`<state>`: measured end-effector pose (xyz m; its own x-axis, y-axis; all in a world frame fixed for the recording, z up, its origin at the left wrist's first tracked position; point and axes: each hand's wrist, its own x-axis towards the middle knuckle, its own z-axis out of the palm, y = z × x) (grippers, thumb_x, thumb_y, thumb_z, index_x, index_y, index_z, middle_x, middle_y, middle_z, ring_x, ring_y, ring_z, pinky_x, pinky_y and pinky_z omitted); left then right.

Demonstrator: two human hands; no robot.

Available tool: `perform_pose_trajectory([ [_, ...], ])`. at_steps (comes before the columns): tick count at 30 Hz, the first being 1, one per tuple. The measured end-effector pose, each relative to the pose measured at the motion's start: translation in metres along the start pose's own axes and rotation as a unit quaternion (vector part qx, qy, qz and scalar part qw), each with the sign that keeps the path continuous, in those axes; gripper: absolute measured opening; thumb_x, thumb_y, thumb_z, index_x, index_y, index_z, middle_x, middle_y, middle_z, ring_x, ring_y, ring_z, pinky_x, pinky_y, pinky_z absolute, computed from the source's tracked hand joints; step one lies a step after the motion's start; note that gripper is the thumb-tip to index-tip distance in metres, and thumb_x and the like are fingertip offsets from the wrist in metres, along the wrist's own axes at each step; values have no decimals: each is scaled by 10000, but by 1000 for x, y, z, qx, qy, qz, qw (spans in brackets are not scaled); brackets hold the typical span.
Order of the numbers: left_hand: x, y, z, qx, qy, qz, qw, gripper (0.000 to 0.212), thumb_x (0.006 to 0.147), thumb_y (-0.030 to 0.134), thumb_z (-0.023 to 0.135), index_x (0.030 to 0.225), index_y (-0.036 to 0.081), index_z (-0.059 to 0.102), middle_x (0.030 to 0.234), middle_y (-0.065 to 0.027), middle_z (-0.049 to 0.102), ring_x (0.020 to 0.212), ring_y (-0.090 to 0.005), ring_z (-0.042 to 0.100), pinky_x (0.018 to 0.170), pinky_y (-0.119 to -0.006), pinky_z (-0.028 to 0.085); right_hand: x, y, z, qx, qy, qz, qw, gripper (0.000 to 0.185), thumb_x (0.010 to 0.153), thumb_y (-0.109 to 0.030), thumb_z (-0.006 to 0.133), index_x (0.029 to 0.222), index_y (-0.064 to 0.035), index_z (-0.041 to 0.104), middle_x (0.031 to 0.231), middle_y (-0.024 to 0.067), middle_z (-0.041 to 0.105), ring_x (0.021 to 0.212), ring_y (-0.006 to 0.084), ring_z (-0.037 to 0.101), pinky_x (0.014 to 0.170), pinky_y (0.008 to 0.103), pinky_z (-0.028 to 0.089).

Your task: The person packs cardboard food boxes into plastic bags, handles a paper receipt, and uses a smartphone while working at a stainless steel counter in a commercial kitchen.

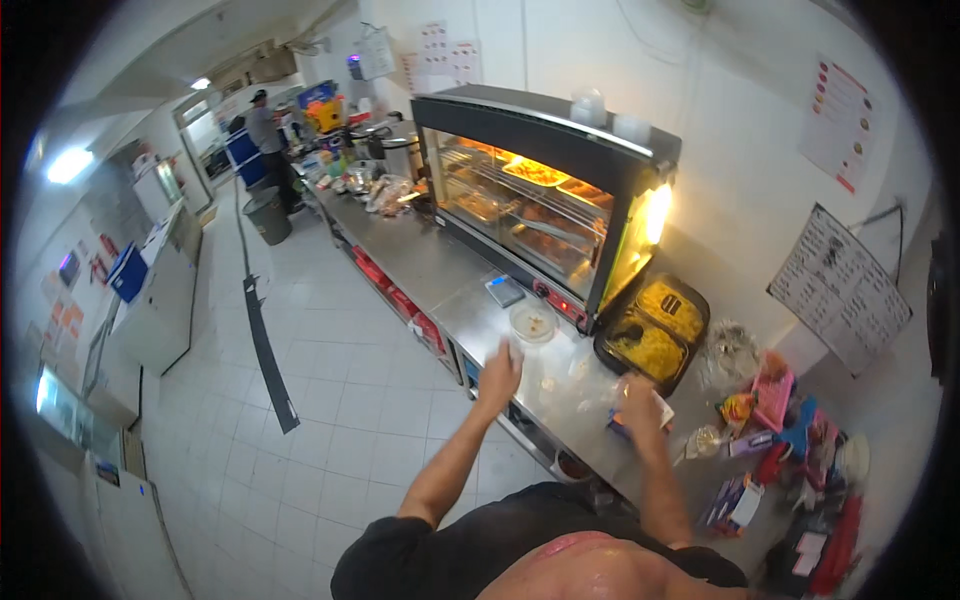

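My left hand point(500, 380) is raised near the front edge of the steel counter point(555, 390), its fingers curled. Blur hides whether it grips anything. Just beyond it sits a round clear plastic container point(534, 324) with a few small crumbs of food inside. A digital scale point(504, 291) lies behind that container. Farther right, my right hand point(642, 409) hovers over or touches a small printed cardboard box point(618, 426) that it partly covers. The fingers are blurred, so what they hold is unclear. Beyond this hand stands a black two-part food pan point(654, 330) of yellow rice.
A lit glass food warmer point(525, 202) with trays of food stands along the wall. On the right are crumpled clear plastic point(731, 351), a pink basket point(772, 390) and another printed box point(733, 504). A person point(266, 139) stands far off by a grey bin point(268, 217).
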<state>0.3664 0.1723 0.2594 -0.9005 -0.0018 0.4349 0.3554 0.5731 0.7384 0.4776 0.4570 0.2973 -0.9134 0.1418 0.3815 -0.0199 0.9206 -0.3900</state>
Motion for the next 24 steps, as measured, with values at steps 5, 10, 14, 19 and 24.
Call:
perform_pose_trajectory([
  [5, -23, 87, -83, -209, -128, 37, 969, 145, 761, 104, 749, 863, 57, 657, 769, -98, 633, 631, -279, 591, 573, -405, 472, -37, -21, -70, -22, 334, -20, 942, 160, 878, -193, 605, 844, -45, 656, 764, 163, 659, 681, 338, 631, 632, 424, 507],
  [10, -186, -129, 53, -67, -277, 55, 957, 217, 909, 209, 644, 1030, 39, 704, 933, -186, 712, 904, -305, 690, 828, -372, 532, -217, 66, 118, 239, -67, 199, 948, 173, 815, -197, 728, 890, -41, 745, 821, 159, 716, 800, 291, 693, 712, 367, 535],
  [14, -130, -95, 10, -314, -681, -197, 632, 296, 898, 199, 634, 1119, 13, 695, 1028, -111, 719, 1044, -252, 664, 952, -402, 499, -217, 51, 37, 827, -189, 345, 401, 352, 895, -130, 640, 1172, 83, 601, 1172, 195, 643, 1033, 282, 649, 923, 439, 530],
  [19, -91, -76, 51, -665, -455, -327, 494, 334, 977, 383, 575, 1087, 85, 677, 1124, -97, 671, 1046, -279, 631, 1037, -505, 409, -164, 58, 18, 828, -135, 414, 352, 278, 883, -156, 597, 1109, 2, 630, 824, 73, 666, 699, 157, 633, 602, 322, 547],
  [24, -61, 24, 65, -779, -494, -302, 242, 377, 923, 288, 690, 1234, 113, 569, 1023, 4, 633, 945, -161, 607, 820, -336, 498, -186, 78, 12, 774, -131, 335, 521, 316, 868, -118, 706, 1151, -23, 603, 926, 70, 665, 714, 147, 615, 554, 286, 461],
])
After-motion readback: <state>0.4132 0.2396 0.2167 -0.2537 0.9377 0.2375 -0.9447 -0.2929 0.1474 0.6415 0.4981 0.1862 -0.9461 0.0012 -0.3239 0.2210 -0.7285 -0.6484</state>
